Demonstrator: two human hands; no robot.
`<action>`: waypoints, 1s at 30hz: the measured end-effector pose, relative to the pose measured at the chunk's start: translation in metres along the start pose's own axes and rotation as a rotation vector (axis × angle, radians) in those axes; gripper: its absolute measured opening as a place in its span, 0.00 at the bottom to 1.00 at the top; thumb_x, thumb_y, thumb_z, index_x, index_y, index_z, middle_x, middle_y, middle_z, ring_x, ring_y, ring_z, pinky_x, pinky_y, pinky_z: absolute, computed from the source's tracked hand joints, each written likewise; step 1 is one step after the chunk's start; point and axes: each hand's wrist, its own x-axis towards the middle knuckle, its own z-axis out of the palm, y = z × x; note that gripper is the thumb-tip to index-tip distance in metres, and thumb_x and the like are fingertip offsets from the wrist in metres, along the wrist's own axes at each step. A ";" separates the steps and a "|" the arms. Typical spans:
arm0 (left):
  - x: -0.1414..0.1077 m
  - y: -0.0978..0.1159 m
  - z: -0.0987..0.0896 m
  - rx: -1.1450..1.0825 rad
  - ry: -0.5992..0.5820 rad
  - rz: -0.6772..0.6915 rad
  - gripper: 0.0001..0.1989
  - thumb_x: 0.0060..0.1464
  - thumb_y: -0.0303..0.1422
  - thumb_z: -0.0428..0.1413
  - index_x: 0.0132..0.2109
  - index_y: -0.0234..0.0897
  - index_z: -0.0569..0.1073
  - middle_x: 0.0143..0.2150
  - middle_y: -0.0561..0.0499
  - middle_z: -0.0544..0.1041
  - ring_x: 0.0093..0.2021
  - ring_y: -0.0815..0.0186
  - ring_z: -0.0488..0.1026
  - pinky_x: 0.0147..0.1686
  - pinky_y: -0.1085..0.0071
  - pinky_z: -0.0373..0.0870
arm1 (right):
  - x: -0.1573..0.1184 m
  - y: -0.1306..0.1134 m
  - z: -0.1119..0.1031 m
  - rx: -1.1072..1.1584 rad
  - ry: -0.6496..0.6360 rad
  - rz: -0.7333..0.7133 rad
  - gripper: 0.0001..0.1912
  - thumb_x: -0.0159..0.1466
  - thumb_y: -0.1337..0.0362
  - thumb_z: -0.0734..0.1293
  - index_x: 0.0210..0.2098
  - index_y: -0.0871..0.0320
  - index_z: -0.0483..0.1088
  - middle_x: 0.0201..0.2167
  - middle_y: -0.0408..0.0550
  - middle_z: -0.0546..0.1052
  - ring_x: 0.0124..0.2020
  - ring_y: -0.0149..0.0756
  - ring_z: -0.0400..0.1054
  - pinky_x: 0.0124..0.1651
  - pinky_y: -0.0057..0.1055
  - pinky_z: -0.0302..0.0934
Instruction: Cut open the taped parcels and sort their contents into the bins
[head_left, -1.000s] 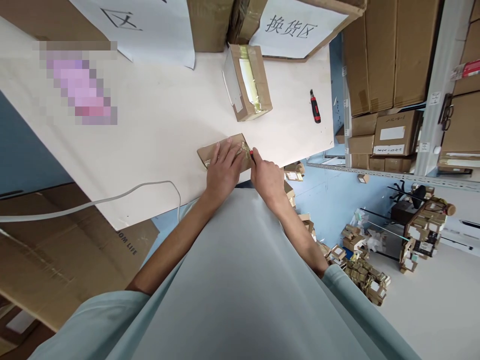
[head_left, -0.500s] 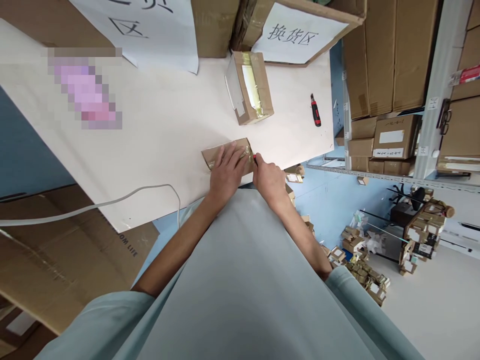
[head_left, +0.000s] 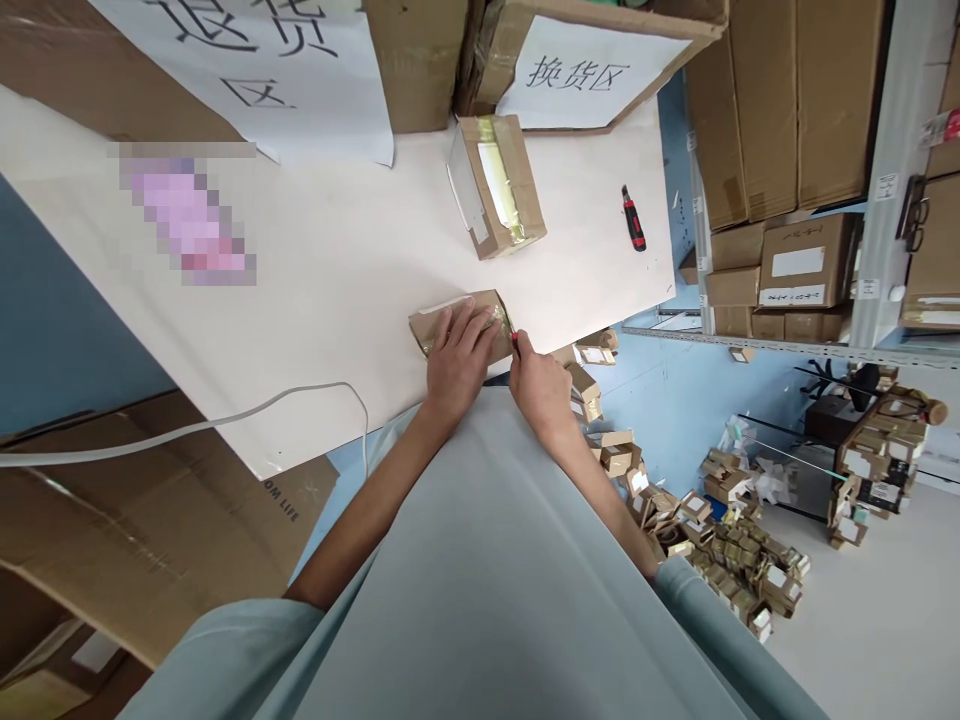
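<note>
A small cardboard box (head_left: 439, 318) with shiny tape lies near the front edge of the white table. My left hand (head_left: 459, 365) rests on top of it, fingers stretched out and slightly apart, pressing it down. Closed at the box's right end is my right hand (head_left: 541, 385), around a utility knife (head_left: 515, 342); only a bit of its red and black body shows, and the fist hides the rest. Its tip meets the taped end of the box. Further back stands a taped cardboard box (head_left: 504, 185) with a white label. To its right lies a second red and black utility knife (head_left: 633, 218).
Large cartons with paper signs (head_left: 577, 75) line the table's back. A pixelated pink item (head_left: 187, 215) lies at left. A white cable (head_left: 285, 390) crosses the table's (head_left: 337, 260) front left. Shelving with cartons (head_left: 799, 260) stands right; many small boxes (head_left: 742, 560) cover the floor.
The view has shifted a little, so the table and boxes sit slightly lower. My left hand stays on the small box, and my right hand keeps the knife at its right end.
</note>
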 end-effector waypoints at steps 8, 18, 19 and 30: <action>-0.001 -0.004 0.000 0.076 0.004 0.029 0.21 0.78 0.30 0.47 0.69 0.46 0.76 0.72 0.42 0.78 0.82 0.51 0.64 0.82 0.34 0.53 | -0.005 0.022 0.011 0.029 -0.081 -0.009 0.28 0.84 0.62 0.51 0.80 0.58 0.58 0.49 0.63 0.87 0.52 0.52 0.84 0.54 0.41 0.72; -0.026 -0.018 -0.025 0.190 0.043 -0.020 0.20 0.79 0.40 0.50 0.70 0.48 0.76 0.69 0.42 0.81 0.79 0.50 0.69 0.81 0.34 0.56 | 0.010 0.069 -0.011 0.298 -0.047 -0.271 0.26 0.83 0.58 0.56 0.77 0.52 0.63 0.46 0.53 0.88 0.45 0.48 0.84 0.49 0.37 0.71; -0.035 -0.022 -0.031 0.203 0.065 -0.046 0.21 0.79 0.41 0.49 0.70 0.47 0.76 0.68 0.41 0.82 0.78 0.50 0.69 0.81 0.35 0.57 | 0.023 0.075 -0.006 0.392 -0.037 -0.310 0.26 0.83 0.57 0.56 0.77 0.52 0.63 0.47 0.51 0.88 0.43 0.46 0.84 0.49 0.36 0.71; -0.100 0.001 -0.062 0.351 0.389 -0.410 0.28 0.79 0.52 0.43 0.69 0.44 0.77 0.68 0.39 0.82 0.69 0.50 0.79 0.71 0.46 0.74 | 0.149 0.035 0.072 0.829 -0.289 -0.522 0.16 0.82 0.53 0.55 0.59 0.55 0.66 0.29 0.36 0.76 0.26 0.33 0.76 0.34 0.26 0.68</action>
